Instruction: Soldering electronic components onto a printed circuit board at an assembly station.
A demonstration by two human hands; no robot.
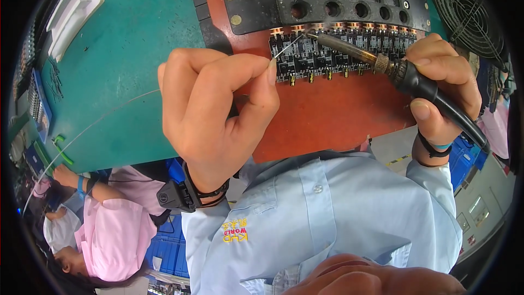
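My left hand (218, 109) pinches a thin strand of solder wire (288, 48) between thumb and forefinger. The wire's end slants up to the upper edge of a black circuit board panel (322, 57), and its tail runs off to the left behind the hand. In my right hand (445, 84) is a soldering iron (376, 61) with a black handle, its tip pointing left beside the wire's end. Copper-coloured parts line the panel's upper edge, and small cylindrical parts stick out along its lower edge. Whether tip and wire touch is too small to tell.
Behind the panel lies a black fixture plate (316, 0) with round holes and screws. Under both is a reddish-brown mat (327, 114) next to a green mat (125, 27). A black wire-guarded fan (466, 8) stands at the far right. A co-worker in pink (114, 235) is at lower left.
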